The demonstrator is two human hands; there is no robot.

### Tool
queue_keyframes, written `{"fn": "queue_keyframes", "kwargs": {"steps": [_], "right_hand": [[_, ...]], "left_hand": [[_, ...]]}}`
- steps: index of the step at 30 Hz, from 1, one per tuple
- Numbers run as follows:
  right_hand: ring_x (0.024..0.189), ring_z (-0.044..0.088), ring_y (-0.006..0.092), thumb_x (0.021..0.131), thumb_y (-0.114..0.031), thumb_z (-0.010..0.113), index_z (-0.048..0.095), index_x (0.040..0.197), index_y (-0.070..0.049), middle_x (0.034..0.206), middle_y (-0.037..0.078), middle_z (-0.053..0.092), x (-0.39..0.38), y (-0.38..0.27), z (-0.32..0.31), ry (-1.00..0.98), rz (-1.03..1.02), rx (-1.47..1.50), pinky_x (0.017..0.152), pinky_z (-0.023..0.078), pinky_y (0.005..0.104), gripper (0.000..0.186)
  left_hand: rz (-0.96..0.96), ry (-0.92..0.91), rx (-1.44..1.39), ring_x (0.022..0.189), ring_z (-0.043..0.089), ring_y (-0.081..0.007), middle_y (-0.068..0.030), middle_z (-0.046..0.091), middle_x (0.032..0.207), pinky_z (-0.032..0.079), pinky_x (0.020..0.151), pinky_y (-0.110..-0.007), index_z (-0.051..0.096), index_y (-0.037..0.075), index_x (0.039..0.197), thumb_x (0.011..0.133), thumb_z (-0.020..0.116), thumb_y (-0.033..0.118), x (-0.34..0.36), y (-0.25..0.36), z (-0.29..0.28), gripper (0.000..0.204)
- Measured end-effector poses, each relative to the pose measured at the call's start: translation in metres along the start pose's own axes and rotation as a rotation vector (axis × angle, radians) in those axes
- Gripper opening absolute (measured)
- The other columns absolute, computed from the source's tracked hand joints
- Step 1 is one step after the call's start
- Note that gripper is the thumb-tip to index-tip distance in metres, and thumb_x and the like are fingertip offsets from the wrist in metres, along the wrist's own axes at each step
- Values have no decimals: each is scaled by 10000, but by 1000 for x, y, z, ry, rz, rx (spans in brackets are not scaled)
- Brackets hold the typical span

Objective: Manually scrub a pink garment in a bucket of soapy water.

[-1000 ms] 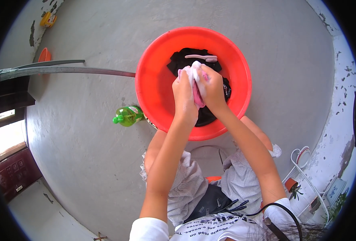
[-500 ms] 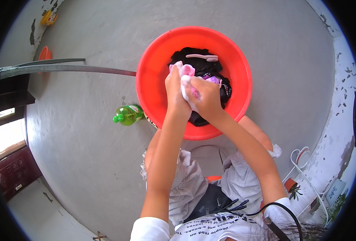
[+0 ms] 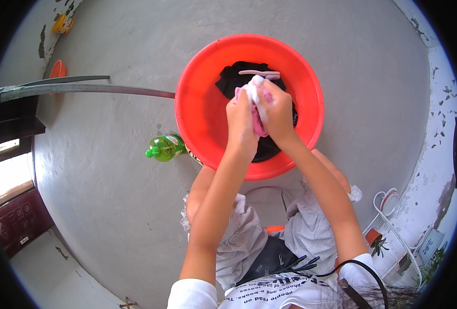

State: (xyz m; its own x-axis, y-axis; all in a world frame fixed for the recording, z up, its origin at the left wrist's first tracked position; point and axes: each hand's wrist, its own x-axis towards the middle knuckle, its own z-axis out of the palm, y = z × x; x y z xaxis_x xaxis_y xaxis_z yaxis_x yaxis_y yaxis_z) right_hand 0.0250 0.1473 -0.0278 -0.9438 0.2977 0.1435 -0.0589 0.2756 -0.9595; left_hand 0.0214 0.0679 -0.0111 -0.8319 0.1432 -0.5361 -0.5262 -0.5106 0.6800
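My left hand (image 3: 240,123) and my right hand (image 3: 278,113) are pressed close together over a red plastic basin (image 3: 197,87), both closed round a pink, soapy cloth (image 3: 257,120) covered in white foam. Dark wet clothes (image 3: 231,80) lie in the basin beneath my hands. A pale pink brush (image 3: 264,73) rests on them toward the far side.
A green bottle (image 3: 162,149) stands just left of the basin. A long rail (image 3: 84,88) reaches from the left toward it. A small orange basin (image 3: 58,70) and a yellow container (image 3: 62,23) are at the upper left, a white plant stand (image 3: 388,226) at the lower right.
My hands and the cloth shifted left and down by half a second ago, then moved back right and upward, again closing over the middle of the basin.
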Motion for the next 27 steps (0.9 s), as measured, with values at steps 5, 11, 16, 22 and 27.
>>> {"fn": "queue_keyframes", "kwargs": {"steps": [5,11,16,22,27], "right_hand": [[616,564,342,795,-212,571,599,821,-23,666,179,560,-17,-6,9,-92,-166,-153,539,437,380,193],[584,551,342,773,-194,591,577,751,-35,627,171,541,-17,-8,10,-66,-137,-155,509,421,394,161],[676,572,381,828,-197,537,580,835,3,710,212,572,0,3,-3,-35,34,-24,565,447,371,205],[688,577,370,820,-198,550,591,848,0,726,211,576,-4,-1,3,-15,-26,-9,591,451,372,205],[630,573,329,783,-194,590,606,839,-27,676,175,569,-20,-2,12,-113,-328,-184,528,436,365,177]], "left_hand": [[101,68,-99,636,522,-106,-19,556,757,435,551,-256,538,57,876,909,458,334,6,14,-11,291],[96,-36,31,817,550,-129,-23,568,938,459,710,-266,519,85,1047,928,396,371,2,9,-16,332],[-69,51,5,851,568,-146,-41,576,971,479,718,-277,512,55,1071,937,357,356,-8,1,4,364],[32,24,5,844,568,-146,-46,586,941,472,730,-281,540,50,1041,933,380,333,2,2,-3,343],[156,-53,-65,816,550,-131,-25,571,910,459,704,-274,527,98,979,917,417,383,10,14,-24,312]]}}
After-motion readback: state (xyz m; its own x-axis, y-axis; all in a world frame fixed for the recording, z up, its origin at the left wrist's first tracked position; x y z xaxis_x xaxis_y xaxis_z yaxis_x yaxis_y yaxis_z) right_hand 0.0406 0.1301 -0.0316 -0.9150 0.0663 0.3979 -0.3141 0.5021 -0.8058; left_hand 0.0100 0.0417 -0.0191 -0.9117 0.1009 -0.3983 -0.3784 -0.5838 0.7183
